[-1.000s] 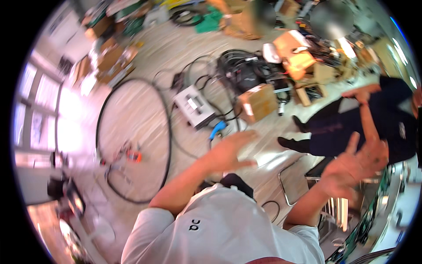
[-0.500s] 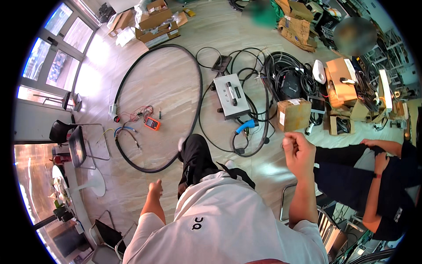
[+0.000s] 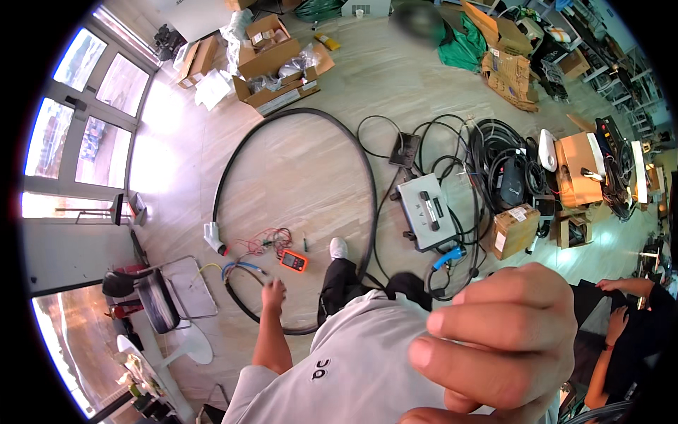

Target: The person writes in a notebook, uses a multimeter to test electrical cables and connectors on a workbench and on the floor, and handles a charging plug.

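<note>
My right hand (image 3: pixel 505 336) is raised very near the camera, large in view. Its fingers are curled and pressed together, and nothing shows in them. Lower on the left, my left hand (image 3: pixel 274 291) hangs in the air with loosely bent fingers and nothing in it. Beyond it on the floor lie the loose blue and dark wire ends (image 3: pixel 242 266) of a thick black cable (image 3: pixel 372 191), laid in a big loop. A white connector (image 3: pixel 213 239) is at the loop's left side. An orange handheld meter (image 3: pixel 293 260) with thin red test leads (image 3: pixel 258 244) lies inside the loop.
Right of the loop stand a grey metal case (image 3: pixel 426 212), a blue charging plug (image 3: pixel 448 257), coiled black cables (image 3: pixel 494 145) and a cardboard box (image 3: pixel 514 232). Open cartons (image 3: pixel 275 67) lie at the back. Chairs (image 3: pixel 159 300) stand left. Another person's arm (image 3: pixel 613 332) is at the right.
My right hand has come up close to the camera. The view has shifted, so floor things appear lower and further right. My white shoe now shows inside the cable loop.
</note>
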A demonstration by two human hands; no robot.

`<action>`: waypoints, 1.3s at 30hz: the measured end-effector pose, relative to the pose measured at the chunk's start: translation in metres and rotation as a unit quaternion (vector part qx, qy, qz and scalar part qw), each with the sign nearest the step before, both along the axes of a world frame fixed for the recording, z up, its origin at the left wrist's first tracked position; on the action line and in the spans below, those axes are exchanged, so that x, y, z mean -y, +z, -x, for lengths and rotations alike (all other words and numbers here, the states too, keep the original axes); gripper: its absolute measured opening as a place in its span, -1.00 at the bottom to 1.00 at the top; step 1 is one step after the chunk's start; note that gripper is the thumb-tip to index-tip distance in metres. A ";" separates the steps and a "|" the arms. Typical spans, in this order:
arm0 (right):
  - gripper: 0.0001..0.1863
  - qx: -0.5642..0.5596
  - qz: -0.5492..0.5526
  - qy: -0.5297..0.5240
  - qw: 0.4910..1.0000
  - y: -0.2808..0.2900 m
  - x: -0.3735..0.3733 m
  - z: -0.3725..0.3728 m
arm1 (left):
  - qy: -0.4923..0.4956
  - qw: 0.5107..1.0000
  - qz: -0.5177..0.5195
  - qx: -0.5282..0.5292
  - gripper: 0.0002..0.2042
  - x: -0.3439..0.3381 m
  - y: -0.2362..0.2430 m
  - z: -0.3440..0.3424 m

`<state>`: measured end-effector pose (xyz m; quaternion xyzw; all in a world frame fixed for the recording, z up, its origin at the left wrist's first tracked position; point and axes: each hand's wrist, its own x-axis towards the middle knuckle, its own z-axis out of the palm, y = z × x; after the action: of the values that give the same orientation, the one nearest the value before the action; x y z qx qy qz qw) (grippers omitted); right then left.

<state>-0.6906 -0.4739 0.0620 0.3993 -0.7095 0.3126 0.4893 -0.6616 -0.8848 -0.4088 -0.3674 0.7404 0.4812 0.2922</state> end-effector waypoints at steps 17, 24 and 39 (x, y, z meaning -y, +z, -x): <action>-0.84 0.062 0.175 -0.317 0.930 -0.031 -0.207 0.320 | -0.148 0.987 0.040 0.043 -0.60 -0.124 0.026 0.503; -0.81 0.175 0.124 -0.469 0.857 -0.047 -0.325 0.441 | -0.104 0.970 0.085 0.201 -0.62 -0.193 0.015 0.616; -0.77 0.603 0.320 -0.673 0.284 -0.361 -0.503 0.452 | -0.398 0.902 -0.095 -0.138 -0.58 -0.853 0.045 1.106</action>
<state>-1.1424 0.0292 -0.2986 -0.7089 -0.6658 0.2272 0.0494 -1.7677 -0.0314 -0.3641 0.0572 0.8088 0.4389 0.3872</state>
